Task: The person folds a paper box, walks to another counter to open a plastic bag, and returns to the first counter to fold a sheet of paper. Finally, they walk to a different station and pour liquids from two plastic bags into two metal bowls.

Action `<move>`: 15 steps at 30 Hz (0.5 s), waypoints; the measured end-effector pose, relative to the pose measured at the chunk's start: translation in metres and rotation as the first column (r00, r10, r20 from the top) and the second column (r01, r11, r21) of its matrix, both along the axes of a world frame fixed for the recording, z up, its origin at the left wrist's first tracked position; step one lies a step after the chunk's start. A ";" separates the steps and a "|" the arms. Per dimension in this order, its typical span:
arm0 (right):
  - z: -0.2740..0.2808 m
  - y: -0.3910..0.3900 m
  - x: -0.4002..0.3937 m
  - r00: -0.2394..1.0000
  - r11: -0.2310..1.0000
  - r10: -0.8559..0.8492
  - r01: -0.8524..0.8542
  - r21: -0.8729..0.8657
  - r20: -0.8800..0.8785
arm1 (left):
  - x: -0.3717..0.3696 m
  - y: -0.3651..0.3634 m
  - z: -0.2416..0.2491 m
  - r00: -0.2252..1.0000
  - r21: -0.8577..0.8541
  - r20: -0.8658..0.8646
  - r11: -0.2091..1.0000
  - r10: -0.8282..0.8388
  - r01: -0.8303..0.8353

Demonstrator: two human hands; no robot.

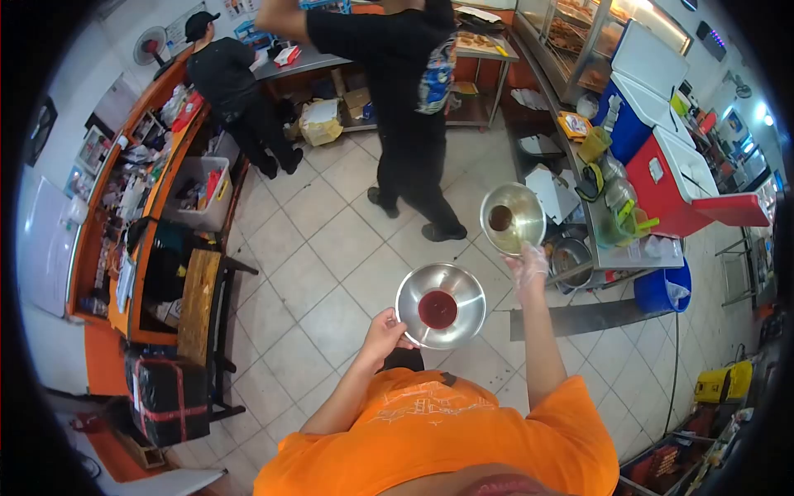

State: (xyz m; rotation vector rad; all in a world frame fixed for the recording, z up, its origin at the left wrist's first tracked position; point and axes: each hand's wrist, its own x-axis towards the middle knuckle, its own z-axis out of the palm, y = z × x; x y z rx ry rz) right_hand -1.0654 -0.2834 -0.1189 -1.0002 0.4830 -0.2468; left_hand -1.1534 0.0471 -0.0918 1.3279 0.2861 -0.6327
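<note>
In front of my body my left hand [386, 336] grips the rim of a steel mixing bowl [407, 299], which has a pool of dark red sauce [437, 309] at its bottom. Farther out to the right, my right hand [527, 266], in a clear plastic glove, is closed on the near rim of a second steel mixing bowl [526, 212]. A small dark brown patch [500, 218] shows inside that one; whether it is sauce I cannot make out. Both bowls are held up above the tiled floor, apart from each other.
A metal counter [608, 248] with a red cooler [662, 178] and a blue cooler [633, 116] runs along the right. Two people in black, one close [405, 99] and one farther left [227, 91], stand ahead. A wooden bench [198, 298] and cluttered shelving [136, 207] line the left.
</note>
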 end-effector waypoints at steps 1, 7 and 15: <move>-0.005 0.003 0.021 1.000 1.000 -0.011 0.011 -0.005 0.002 | 0.024 0.000 -0.005 1.000 -0.005 0.002 1.000 -0.011 0.011; -0.030 -0.002 0.089 0.984 0.988 -0.154 0.154 -0.015 -0.093 | 0.168 -0.013 -0.020 0.996 -0.083 0.000 0.993 -0.088 0.088; -0.062 -0.041 0.188 0.883 0.917 -0.372 0.398 0.034 -0.287 | 0.395 -0.068 -0.011 0.982 -0.072 0.053 0.980 -0.183 0.186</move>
